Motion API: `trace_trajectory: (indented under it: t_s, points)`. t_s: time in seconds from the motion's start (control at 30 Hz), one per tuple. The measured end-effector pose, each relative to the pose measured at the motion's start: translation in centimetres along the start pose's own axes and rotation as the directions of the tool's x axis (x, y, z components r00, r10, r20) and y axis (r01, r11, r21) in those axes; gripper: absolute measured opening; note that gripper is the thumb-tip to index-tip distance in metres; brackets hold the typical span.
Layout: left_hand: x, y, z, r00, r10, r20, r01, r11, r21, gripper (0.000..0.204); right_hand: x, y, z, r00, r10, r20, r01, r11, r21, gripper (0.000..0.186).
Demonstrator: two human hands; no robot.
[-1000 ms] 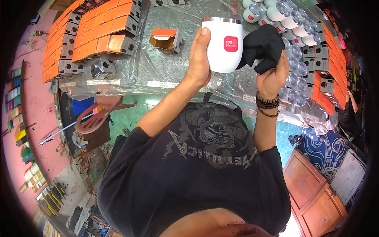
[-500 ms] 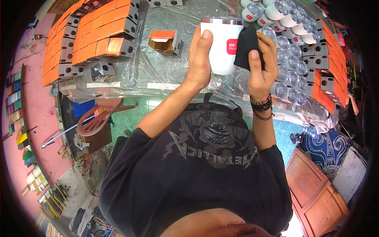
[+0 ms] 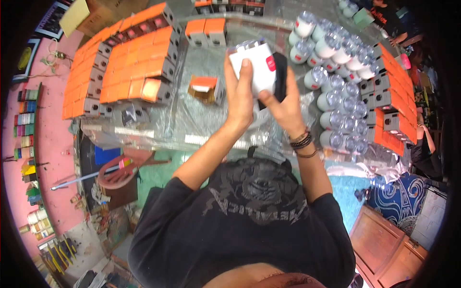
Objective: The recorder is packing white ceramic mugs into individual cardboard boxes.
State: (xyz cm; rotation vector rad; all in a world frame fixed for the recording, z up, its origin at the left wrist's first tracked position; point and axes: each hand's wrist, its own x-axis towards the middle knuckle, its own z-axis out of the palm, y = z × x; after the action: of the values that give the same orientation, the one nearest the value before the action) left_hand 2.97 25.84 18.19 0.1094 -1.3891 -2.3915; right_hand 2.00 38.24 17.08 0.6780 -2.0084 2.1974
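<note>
A white tumbler [image 3: 253, 67] with a clear lid and a red label is held up over the table, tilted to one side. My left hand [image 3: 240, 93] is closed round its left side, thumb across the front. On the other side my right hand [image 3: 288, 105] grips a black cloth [image 3: 280, 72] and presses it against the tumbler's wall and lower end. Most of the right fingers are hidden behind the cloth and tumbler. Left of my hands, an open orange and grey box [image 3: 205, 90] rests on the plastic-covered table [image 3: 180, 113].
Stacked orange-topped boxes [image 3: 137, 62] fill the table's left, and two more boxes [image 3: 206, 32] stand farther back. Many lidded white tumblers [image 3: 331, 101] are grouped at the right, beside another box stack [image 3: 396, 91]. A pinkish plastic chair [image 3: 117, 175] stands below the table's left edge.
The tumbler has gone from upright to tilted. My right hand has brought the cloth farther round its side and lower end. The whole view has shifted, showing more of the table's far side.
</note>
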Motion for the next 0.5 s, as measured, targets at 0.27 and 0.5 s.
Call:
trace_trajectory:
  t_s: [0.27,0.5]
  points:
    - [2.6,3.6,0.6,0.99,-0.008,0.139,-0.005,0.996,0.092,0.07,3.8,-2.4,-1.7,0.998,-0.036,-0.055,0.044,0.985,0.164,0.078]
    - [7.6,11.0,-0.2,0.602,0.337,0.724,-0.798,0.272,0.537,0.059,3.3,-3.8,-4.3,0.994,-0.081,-0.068,0.082,0.997,0.01,0.077]
